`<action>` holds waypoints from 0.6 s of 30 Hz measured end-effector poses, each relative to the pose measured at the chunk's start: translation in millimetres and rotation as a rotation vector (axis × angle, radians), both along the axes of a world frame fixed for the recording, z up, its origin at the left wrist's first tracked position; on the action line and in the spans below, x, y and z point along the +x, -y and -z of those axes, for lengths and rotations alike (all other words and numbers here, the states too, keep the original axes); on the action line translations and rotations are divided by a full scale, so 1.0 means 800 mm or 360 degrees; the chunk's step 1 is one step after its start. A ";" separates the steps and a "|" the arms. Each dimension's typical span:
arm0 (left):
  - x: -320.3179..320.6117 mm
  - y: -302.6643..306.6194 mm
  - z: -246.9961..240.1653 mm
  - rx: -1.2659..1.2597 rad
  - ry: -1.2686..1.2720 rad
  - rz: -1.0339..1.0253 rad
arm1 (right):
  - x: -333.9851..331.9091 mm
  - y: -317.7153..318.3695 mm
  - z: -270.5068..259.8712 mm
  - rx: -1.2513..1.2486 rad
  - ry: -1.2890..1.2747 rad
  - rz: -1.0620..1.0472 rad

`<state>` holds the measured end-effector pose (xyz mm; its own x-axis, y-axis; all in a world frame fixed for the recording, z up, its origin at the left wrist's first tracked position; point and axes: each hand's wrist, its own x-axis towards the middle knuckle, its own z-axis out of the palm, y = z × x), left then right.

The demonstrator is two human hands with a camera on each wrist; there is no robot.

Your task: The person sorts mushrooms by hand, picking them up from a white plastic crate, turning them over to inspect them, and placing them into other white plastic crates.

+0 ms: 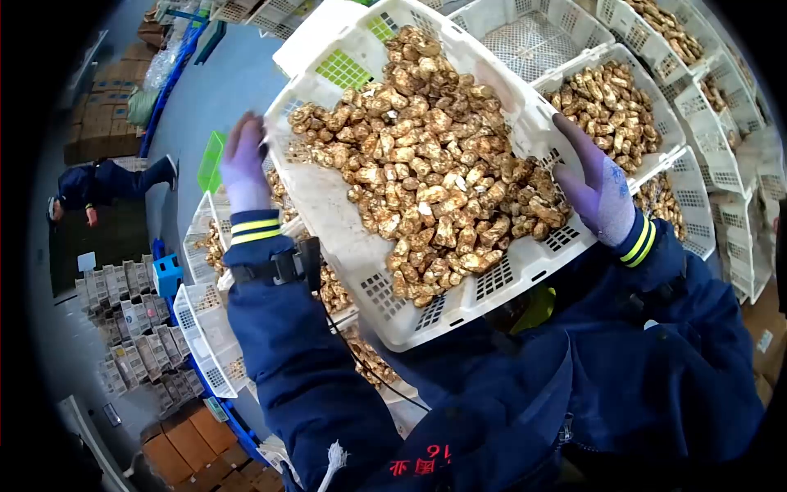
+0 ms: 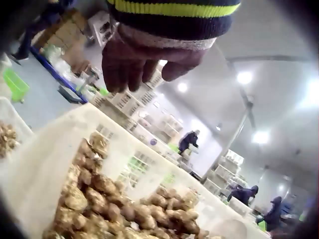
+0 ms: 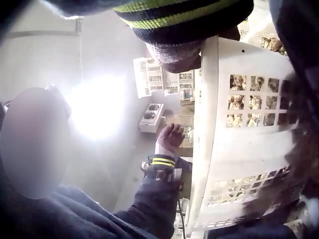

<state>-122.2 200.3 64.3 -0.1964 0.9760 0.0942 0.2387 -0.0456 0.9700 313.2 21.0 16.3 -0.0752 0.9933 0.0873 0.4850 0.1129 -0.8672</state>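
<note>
A white plastic crate (image 1: 361, 303) with slotted walls is tilted in front of the person's body. Inside lies a heap of stubby brown-and-cream mushrooms (image 1: 434, 180), piled toward the middle and right. The gloved right hand (image 1: 602, 193) grips the crate's right rim, its thumb over the edge; in the right wrist view this hand (image 3: 179, 62) is at the rim too. Beside the crate's left edge is the gloved left hand (image 1: 244, 164). The left wrist view shows that hand (image 2: 144, 59) raised above the wall, fingers loosely bent with nothing in them.
More white crates of mushrooms (image 1: 611, 107) surround the held crate, some beneath it. An emptier crate (image 1: 533, 41) is at the top, stacked crates (image 1: 738, 197) at the right. A green bin (image 1: 211, 160) stands left. Another person (image 1: 106, 180) is farther off.
</note>
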 end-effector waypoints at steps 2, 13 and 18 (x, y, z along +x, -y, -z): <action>0.093 -0.013 0.017 -0.0005 -0.0280 0.0368 | 0.001 0.000 -0.003 0.0007 -0.0004 -0.0009; 0.249 -0.049 0.119 -0.0026 -0.1461 0.0829 | 0.011 0.001 -0.015 -0.0022 0.0051 -0.0005; 0.189 0.000 0.080 -0.0450 -0.0671 0.0799 | 0.012 0.004 -0.020 -0.0201 -0.0038 -0.0010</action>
<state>29.0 200.7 0.6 0.2807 0.9372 -0.2069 0.6124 -0.0089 0.7905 323.0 18.0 32.1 -0.0808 0.9961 -0.0364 0.4636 0.0052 -0.8860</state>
